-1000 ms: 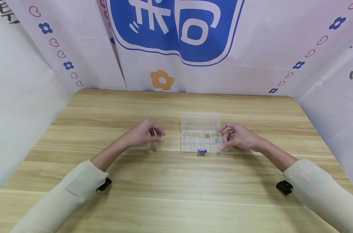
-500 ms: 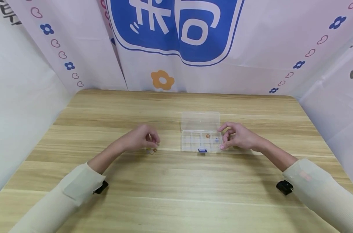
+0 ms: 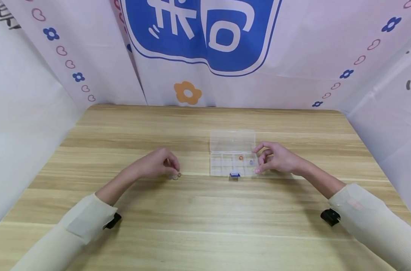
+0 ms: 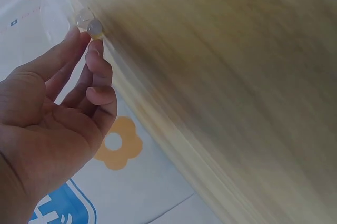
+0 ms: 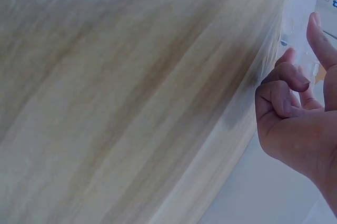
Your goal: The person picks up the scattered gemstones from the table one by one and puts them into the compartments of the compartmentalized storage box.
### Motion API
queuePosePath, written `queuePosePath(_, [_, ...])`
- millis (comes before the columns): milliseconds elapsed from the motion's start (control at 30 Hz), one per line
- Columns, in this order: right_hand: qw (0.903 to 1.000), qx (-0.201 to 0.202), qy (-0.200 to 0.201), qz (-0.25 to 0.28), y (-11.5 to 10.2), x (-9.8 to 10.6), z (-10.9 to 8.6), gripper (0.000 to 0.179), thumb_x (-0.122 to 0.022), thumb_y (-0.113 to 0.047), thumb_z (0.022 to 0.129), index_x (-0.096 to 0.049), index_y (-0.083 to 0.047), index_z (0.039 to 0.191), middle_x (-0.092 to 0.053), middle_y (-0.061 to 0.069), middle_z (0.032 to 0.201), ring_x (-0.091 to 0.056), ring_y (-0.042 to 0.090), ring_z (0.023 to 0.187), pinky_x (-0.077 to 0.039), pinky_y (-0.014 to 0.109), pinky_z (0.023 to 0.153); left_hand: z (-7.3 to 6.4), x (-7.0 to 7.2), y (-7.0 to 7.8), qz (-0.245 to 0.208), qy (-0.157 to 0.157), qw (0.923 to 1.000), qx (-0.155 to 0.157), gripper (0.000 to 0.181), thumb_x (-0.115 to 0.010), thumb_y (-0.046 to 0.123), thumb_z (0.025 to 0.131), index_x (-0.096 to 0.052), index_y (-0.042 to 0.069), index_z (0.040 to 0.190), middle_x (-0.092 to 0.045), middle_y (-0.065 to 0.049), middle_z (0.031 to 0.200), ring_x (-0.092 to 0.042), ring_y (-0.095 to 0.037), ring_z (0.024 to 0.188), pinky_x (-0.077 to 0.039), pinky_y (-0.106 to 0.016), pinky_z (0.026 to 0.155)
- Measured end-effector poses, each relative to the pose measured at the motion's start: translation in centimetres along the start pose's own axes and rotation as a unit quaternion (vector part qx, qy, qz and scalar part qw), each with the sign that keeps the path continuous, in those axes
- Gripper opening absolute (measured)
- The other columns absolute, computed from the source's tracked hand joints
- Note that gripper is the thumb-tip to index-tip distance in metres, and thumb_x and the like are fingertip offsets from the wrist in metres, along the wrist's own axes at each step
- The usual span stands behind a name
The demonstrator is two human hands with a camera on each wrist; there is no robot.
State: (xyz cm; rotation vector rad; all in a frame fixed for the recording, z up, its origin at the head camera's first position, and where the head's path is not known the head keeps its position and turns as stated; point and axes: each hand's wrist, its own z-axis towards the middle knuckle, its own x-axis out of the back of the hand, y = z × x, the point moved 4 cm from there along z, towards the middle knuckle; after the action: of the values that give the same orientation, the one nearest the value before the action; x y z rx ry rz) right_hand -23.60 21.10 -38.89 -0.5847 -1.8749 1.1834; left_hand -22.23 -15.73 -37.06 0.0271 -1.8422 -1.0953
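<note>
In the head view my left hand (image 3: pixel 159 163) is low over a few small round pieces (image 3: pixel 175 177) on the table, its thumb and fingertips close together. The left wrist view puts those fingertips right at a clear round piece (image 4: pixel 83 17) and a greyish one (image 4: pixel 95 28); whether they pinch one is unclear. An open, see-through compartment box (image 3: pixel 216 171) lies to the right, its lid laid back. Inside it are an orange ring-like piece (image 3: pixel 240 158) and a small blue piece (image 3: pixel 251 162). My right hand (image 3: pixel 278 160) rests at the box's right end, thumb and forefinger spread along it.
A blue latch (image 3: pixel 234 175) marks the box's front edge. The wood-grain table (image 3: pixel 205 226) extends around both arms, and a printed white cloth (image 3: pixel 293 86) hangs behind it. Black wrist devices (image 3: pixel 330 217) sit under the sleeves.
My left hand has come down and left onto the small pieces, and its thumb and fingertips have drawn closer together. My right hand and the box have stayed in place.
</note>
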Motion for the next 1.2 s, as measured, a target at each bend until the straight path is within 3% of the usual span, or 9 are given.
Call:
queuePosePath(267, [1.0, -0.001, 0.003, -0.006, -0.29, 0.07, 0.05, 0.059, -0.084, 0.005, 0.082, -0.049, 0.01, 0.13, -0.062, 0.009, 0.081, -0.059, 0.015, 0.073, -0.048, 0.024, 0.066, -0.42, 0.25, -0.24, 0.009, 0.004, 0.9999, 0.005, 0.004, -0.076, -0.005, 0.088, -0.076, -0.003, 0.092, -0.074, -0.01, 0.086, -0.067, -0.017, 0.076, -0.058, -0.027, 0.072])
queuePosePath(600, [1.0, 0.002, 0.0, 0.003, -0.41, 0.03, -0.09, 0.06, -0.084, 0.004, 0.082, -0.049, 0.011, 0.13, -0.062, 0.01, 0.081, -0.061, 0.016, 0.073, -0.051, 0.025, 0.068, -0.41, 0.06, -0.17, 0.003, -0.01, 0.9999, 0.003, 0.006, -0.075, -0.006, 0.089, -0.075, -0.002, 0.085, -0.073, -0.005, 0.081, -0.065, -0.017, 0.072, -0.055, -0.025, 0.067])
queuePosePath(1200, [0.9999, -0.003, -0.004, 0.013, -0.08, -0.05, -0.14, 0.061, -0.085, 0.002, 0.082, -0.047, 0.009, 0.129, -0.06, 0.009, 0.08, -0.059, 0.016, 0.071, -0.049, 0.026, 0.069, 0.28, 0.13, 0.12, 0.002, -0.001, 1.0, 0.007, 0.01, -0.075, -0.001, 0.092, -0.074, 0.004, 0.083, -0.073, -0.002, 0.081, -0.066, -0.016, 0.072, -0.054, -0.027, 0.067])
